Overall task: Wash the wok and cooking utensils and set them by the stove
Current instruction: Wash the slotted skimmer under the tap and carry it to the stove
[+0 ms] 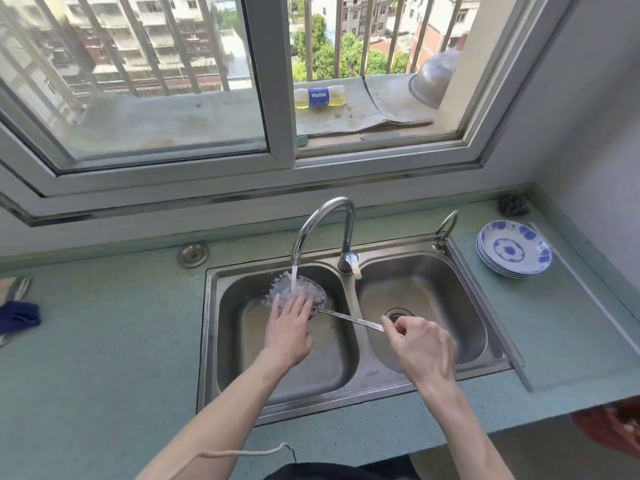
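The right hand (420, 344) pinches the handle end of a metal spatula (313, 299) over the double sink (377, 374), while the left hand (289, 327), fingers spread flat, presses on its blade under the faucet (323, 230) stream, both forearms reaching forward.

Shiny metal spatula (313, 299), sink (426, 296); matt speckled counter (104, 341)

Left hand (290, 332) rubs the blade of a metal spatula (304, 294) under running water from the faucet (325, 230), over the left basin of the double sink (349, 386). Right hand (420, 348) pinches the handle end. Stack of blue-patterned plates (514, 251) sits on the counter (104, 341), right of the sink.
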A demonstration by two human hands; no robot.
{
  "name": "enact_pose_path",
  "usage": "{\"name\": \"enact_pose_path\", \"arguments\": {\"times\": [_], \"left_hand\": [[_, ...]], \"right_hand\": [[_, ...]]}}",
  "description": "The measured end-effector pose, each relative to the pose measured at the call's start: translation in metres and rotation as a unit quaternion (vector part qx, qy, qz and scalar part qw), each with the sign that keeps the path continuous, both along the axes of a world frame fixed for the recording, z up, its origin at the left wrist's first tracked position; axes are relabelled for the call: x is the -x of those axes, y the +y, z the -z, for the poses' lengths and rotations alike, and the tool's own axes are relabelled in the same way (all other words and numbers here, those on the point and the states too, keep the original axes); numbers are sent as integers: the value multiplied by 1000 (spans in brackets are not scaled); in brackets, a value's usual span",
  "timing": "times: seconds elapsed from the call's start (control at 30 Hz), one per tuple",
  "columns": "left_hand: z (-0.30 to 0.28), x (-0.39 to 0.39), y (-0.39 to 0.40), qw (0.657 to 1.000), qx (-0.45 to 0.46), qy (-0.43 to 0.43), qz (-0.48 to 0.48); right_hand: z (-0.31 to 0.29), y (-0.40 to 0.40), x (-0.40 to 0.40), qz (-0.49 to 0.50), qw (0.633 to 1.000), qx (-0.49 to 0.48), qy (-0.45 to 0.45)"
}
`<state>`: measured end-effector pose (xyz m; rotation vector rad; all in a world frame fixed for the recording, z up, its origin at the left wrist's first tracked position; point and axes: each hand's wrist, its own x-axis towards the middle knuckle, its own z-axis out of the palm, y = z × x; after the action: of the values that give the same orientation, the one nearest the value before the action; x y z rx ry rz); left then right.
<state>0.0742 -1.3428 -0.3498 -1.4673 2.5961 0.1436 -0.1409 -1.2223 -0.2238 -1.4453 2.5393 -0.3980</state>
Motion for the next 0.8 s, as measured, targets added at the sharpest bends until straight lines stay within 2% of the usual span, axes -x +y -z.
{"name": "enact_pose_path", "arguments": {"times": [0.07,0.3,0.47,0.6,0.7,0.8], "left_hand": [[-3,0,-9,1000,23,-1,12],[-12,13,-16,994,55,94,1],[-20,12,-18,990,89,85,65],[-20,9,-23,984,135,84,78],[-20,9,-22,982,143,84,92],[-16,14,-22,987,103,97,78]], "right_hand": [[4,3,-1,5,1000,9,-14],[7,0,0,-2,998,14,-64],[10,-5,8,-8,993,9,-120],[9,-12,12,-49,988,-47,-142],[-2,-23,7,-112,976,-134,-132],[-8,-29,0,-119,984,-122,-52]]}}
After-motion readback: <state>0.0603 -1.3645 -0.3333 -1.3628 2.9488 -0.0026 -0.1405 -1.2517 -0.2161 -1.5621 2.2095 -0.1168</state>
